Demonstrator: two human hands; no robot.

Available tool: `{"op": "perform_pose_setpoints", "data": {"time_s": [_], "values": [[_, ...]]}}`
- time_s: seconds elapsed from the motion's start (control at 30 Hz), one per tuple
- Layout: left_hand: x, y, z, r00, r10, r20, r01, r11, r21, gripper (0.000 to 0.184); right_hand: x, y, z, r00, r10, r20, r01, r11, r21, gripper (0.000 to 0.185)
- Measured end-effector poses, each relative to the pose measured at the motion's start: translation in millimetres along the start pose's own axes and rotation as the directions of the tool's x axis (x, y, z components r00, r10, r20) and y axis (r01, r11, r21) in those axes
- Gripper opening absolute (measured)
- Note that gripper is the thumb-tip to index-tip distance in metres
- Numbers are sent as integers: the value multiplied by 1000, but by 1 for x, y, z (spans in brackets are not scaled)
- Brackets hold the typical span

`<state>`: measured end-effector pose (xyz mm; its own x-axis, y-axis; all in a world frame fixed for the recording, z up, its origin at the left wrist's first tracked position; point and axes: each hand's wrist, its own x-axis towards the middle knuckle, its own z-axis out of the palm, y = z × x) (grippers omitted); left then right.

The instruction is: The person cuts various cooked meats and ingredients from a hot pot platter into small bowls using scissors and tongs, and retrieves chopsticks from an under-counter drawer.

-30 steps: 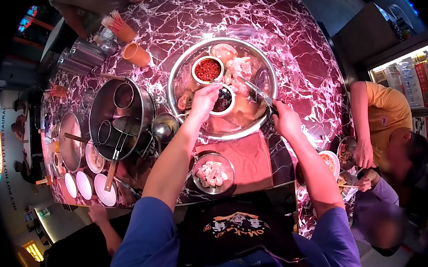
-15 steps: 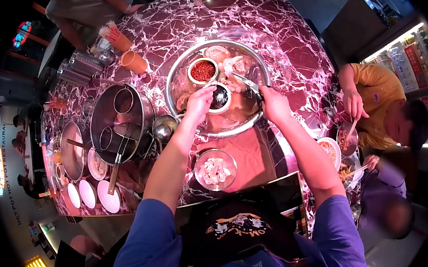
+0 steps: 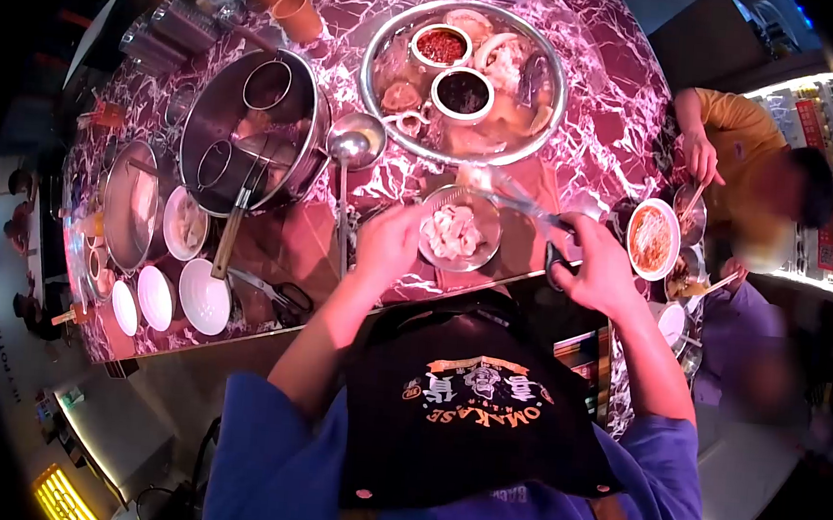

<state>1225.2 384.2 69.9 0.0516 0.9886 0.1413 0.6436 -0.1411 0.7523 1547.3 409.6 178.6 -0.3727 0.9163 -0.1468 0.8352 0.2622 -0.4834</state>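
Note:
My right hand [image 3: 592, 263] grips the dark handles of scissors [image 3: 527, 205], whose blades reach left over a glass bowl [image 3: 488, 250] of pale cut pieces [image 3: 453, 232]. Something pale is at the blade tips, too blurred to name. My left hand [image 3: 389, 244] is at the bowl's left side, its fingers bent together; what they hold, if anything, I cannot make out. Beyond the bowl, a large round metal tray [image 3: 370, 73] holds meat pieces, a white cup of chopped red chili [image 3: 441, 45] and a white cup of dark sauce [image 3: 462, 93].
At left are a large pot [image 3: 191, 162] with strainers, a ladle [image 3: 355, 142], white bowls [image 3: 204, 298] and another pair of scissors [image 3: 284, 295]. A person in yellow [image 3: 734, 137] and a person in purple [image 3: 745, 326] are at right, near a noodle bowl [image 3: 652, 240].
Both my hands have moved from the large tray back to the small glass bowl, the scissors coming along. The view has shifted, so the tray now appears higher up.

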Motion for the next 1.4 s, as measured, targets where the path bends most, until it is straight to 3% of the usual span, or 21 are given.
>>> {"op": "perform_pose_setpoints", "data": {"time_s": [0.03,0.13,0.17,0.23,0.3,0.4,0.47,0.53,0.63,0.7,0.77,0.9,1.03,1.2,1.33,1.4], "values": [[-19,15,-10,990,-107,89,103,993,52,32,-3,-8,9,998,-31,62,32,999,-10,56],[-60,16,-3,996,-91,17,89,990,107,29,-12,-12,44,970,3,244,12,998,-61,52],[-68,13,-1,994,-110,7,108,987,117,28,-15,-12,54,967,13,256,-17,1000,15,47],[-85,-3,11,995,-100,-24,102,989,111,29,-20,-8,61,948,37,317,-27,999,-33,44],[-92,-3,14,994,-100,-48,102,993,59,28,-26,-13,52,965,36,261,-26,999,-43,41],[-98,-8,13,988,-151,-39,152,988,11,29,-39,-26,21,942,183,281,-178,983,-43,48],[-98,-6,7,982,-178,-59,178,984,-18,28,-44,-43,-2,940,193,280,-166,979,-119,52],[-99,-7,1,989,-121,-82,124,992,37,27,-45,-48,-7,938,206,279,-158,970,-187,55],[-99,-9,0,994,4,-114,11,991,130,25,-35,-36,4,968,-5,251,88,943,-320,59],[-96,-10,3,988,70,-139,-46,984,170,24,-27,-37,11,963,24,268,68,941,-331,59],[-94,-12,5,991,-48,-124,55,997,53,21,-21,-42,14,937,116,329,4,939,-344,59],[-92,-17,10,988,-107,-110,100,993,-66,19,-21,-37,30,931,124,344,-47,973,-226,55],[-95,-19,15,984,-179,4,178,982,-68,23,-16,-20,43,951,76,300,-24,984,-176,40],[-93,-26,23,921,-383,68,377,837,-396,25,-27,-24,5,922,171,347,-87,966,-245,45],[-91,-35,33,948,-318,16,295,859,-419,25,-29,-32,8,956,95,278,-15,961,-276,54],[-90,-33,34,940,-332,78,332,837,-434,25,-23,-31,26,960,89,264,-50,987,-152,54]]}}
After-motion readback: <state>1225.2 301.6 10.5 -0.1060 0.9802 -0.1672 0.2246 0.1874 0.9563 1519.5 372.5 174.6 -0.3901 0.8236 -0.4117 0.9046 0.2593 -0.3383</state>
